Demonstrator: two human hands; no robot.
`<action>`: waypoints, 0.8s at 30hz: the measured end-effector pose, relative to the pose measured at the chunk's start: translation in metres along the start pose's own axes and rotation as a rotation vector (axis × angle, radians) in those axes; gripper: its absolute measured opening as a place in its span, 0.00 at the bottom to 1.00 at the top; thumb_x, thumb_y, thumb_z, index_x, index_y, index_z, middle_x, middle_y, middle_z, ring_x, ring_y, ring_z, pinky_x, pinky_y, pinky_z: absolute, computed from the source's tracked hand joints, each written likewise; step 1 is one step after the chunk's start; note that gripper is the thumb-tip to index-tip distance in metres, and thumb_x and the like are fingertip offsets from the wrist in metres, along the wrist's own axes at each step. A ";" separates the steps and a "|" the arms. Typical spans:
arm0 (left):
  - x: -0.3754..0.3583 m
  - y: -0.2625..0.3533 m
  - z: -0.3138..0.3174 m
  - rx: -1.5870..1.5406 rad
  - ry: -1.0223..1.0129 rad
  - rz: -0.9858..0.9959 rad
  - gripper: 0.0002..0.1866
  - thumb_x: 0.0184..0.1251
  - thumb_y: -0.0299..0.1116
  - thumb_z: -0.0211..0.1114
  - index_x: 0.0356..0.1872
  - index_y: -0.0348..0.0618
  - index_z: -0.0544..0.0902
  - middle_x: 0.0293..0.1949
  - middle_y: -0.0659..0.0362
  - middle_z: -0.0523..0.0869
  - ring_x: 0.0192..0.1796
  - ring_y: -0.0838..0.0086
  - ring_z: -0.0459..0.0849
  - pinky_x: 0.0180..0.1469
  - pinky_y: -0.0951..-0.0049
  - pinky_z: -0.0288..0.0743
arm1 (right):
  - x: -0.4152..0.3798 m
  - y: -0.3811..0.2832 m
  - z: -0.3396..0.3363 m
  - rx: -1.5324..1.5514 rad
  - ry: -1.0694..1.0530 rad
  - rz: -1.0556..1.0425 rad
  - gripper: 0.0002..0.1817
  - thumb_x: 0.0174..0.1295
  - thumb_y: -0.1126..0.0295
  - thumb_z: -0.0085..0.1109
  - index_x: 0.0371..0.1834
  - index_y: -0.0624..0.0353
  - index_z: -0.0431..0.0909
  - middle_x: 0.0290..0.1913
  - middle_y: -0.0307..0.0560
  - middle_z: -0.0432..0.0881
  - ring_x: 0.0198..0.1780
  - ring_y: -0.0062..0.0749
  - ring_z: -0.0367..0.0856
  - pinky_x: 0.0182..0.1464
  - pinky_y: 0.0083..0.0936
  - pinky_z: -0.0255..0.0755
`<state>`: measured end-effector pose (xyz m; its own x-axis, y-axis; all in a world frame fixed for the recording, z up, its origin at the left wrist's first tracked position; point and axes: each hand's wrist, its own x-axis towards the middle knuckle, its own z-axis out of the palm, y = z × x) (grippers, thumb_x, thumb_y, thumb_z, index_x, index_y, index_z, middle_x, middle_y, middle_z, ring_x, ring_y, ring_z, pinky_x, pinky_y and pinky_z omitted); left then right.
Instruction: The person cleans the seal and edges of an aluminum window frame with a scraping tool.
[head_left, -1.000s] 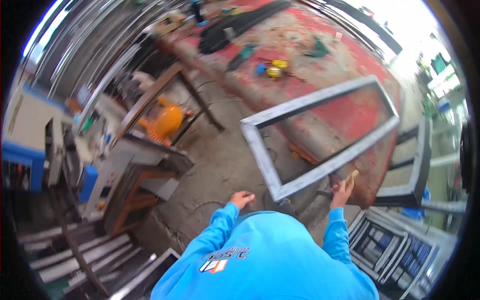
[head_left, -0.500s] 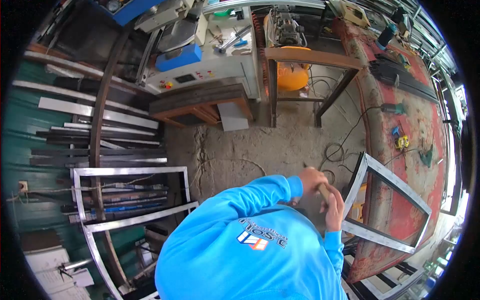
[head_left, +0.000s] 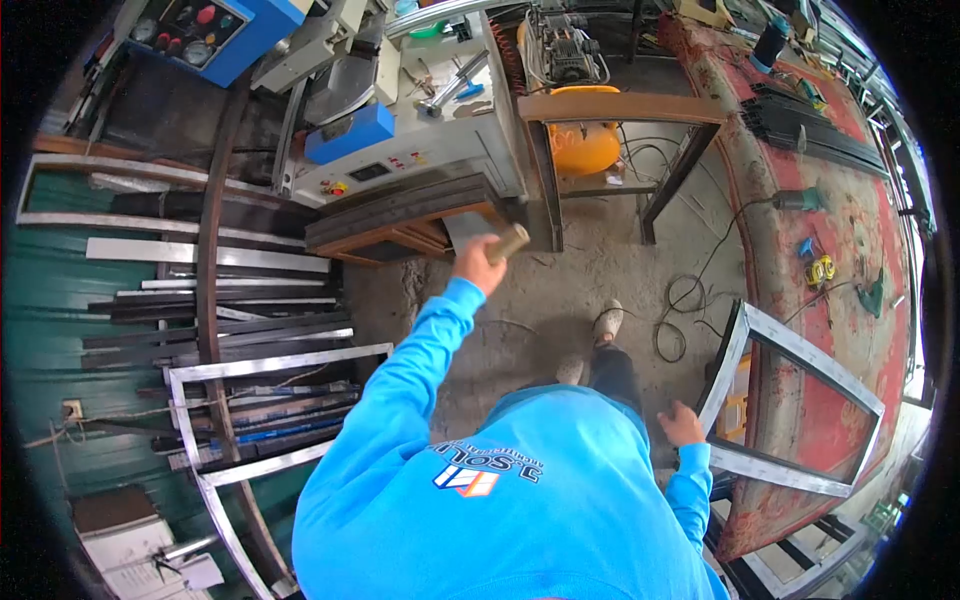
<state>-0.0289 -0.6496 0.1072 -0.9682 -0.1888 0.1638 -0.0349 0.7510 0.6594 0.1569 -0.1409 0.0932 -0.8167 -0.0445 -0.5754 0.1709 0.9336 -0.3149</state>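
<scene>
My left hand [head_left: 480, 266] is wrapped round one end of a short tan roll [head_left: 508, 243], held out ahead of my body above the floor. Beyond it lies a brown wooden frame [head_left: 400, 225] at the foot of the white machine [head_left: 440, 130]. Low at my other side, my right hand [head_left: 683, 425] has its fingers apart and holds nothing. It is beside a silver metal frame [head_left: 735, 350] that leans against the red-covered table [head_left: 840, 240].
A brown stand [head_left: 625, 108] stands before an orange compressor tank [head_left: 585, 145]. A cable [head_left: 680, 300] lies coiled on the floor. Metal frames [head_left: 270, 365] lean at the left. On the table are a tape measure [head_left: 820, 270] and a power tool [head_left: 798, 200].
The hands have parted. My left hand has swung forward and left with the tan roll, while my right hand has let go of it and dropped lower. My feet now show.
</scene>
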 end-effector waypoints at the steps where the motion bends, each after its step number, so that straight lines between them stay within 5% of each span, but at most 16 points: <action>1: 0.023 0.008 -0.011 0.028 -0.009 -0.083 0.17 0.56 0.39 0.74 0.45 0.46 0.85 0.45 0.47 0.88 0.49 0.49 0.86 0.52 0.54 0.80 | 0.006 0.008 0.012 0.032 -0.036 0.024 0.30 0.62 0.54 0.63 0.62 0.65 0.76 0.51 0.67 0.84 0.56 0.61 0.81 0.58 0.48 0.74; 6: 0.143 -0.008 -0.024 0.267 0.037 -0.116 0.18 0.55 0.43 0.74 0.44 0.45 0.86 0.42 0.44 0.88 0.48 0.46 0.86 0.50 0.52 0.81 | 0.052 0.017 0.032 0.217 -0.126 0.032 0.27 0.62 0.56 0.62 0.58 0.64 0.81 0.50 0.67 0.85 0.55 0.59 0.83 0.57 0.44 0.76; 10: 0.238 -0.057 -0.019 0.324 0.054 -0.259 0.20 0.55 0.41 0.75 0.46 0.40 0.86 0.40 0.44 0.89 0.45 0.46 0.87 0.49 0.53 0.80 | 0.096 0.028 0.038 0.369 0.022 0.001 0.25 0.61 0.60 0.63 0.58 0.64 0.80 0.49 0.67 0.85 0.53 0.60 0.84 0.56 0.45 0.77; 16: 0.348 -0.111 -0.022 0.611 0.097 -0.254 0.19 0.53 0.41 0.73 0.44 0.42 0.87 0.41 0.43 0.90 0.46 0.46 0.88 0.50 0.52 0.81 | 0.126 0.053 0.062 0.491 0.247 0.210 0.21 0.63 0.60 0.62 0.52 0.66 0.82 0.47 0.66 0.85 0.51 0.60 0.84 0.54 0.43 0.77; 19: 0.393 -0.137 -0.026 0.404 -0.081 -0.301 0.22 0.52 0.40 0.73 0.47 0.39 0.86 0.42 0.44 0.90 0.45 0.50 0.88 0.52 0.53 0.80 | 0.095 0.044 0.037 0.447 0.066 0.377 0.23 0.63 0.57 0.64 0.50 0.69 0.82 0.51 0.66 0.84 0.54 0.58 0.83 0.56 0.43 0.76; 20: 0.410 -0.157 -0.023 0.507 -0.041 -0.212 0.24 0.53 0.40 0.73 0.50 0.39 0.85 0.44 0.44 0.89 0.46 0.51 0.88 0.53 0.55 0.80 | 0.090 0.035 0.024 0.386 -0.015 0.427 0.23 0.65 0.58 0.64 0.51 0.69 0.81 0.48 0.61 0.86 0.49 0.51 0.85 0.50 0.41 0.78; 22: 0.445 -0.196 -0.019 0.598 0.003 -0.220 0.26 0.51 0.42 0.76 0.50 0.37 0.85 0.46 0.42 0.89 0.49 0.49 0.87 0.54 0.53 0.79 | 0.071 0.046 0.057 0.747 0.091 0.567 0.21 0.70 0.60 0.61 0.55 0.67 0.79 0.39 0.50 0.86 0.35 0.32 0.83 0.33 0.33 0.78; 24: 0.489 -0.266 -0.012 0.585 -0.014 -0.117 0.28 0.51 0.44 0.77 0.50 0.36 0.84 0.47 0.41 0.88 0.50 0.48 0.87 0.54 0.53 0.79 | 0.042 0.021 0.066 0.830 0.249 0.723 0.17 0.68 0.60 0.61 0.46 0.65 0.80 0.35 0.50 0.83 0.35 0.33 0.83 0.37 0.34 0.77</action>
<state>-0.4906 -0.9494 0.0203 -0.9527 -0.2861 0.1026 -0.2683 0.9502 0.1585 0.1624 -0.1466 0.0120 -0.4488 0.5695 -0.6887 0.8858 0.1818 -0.4269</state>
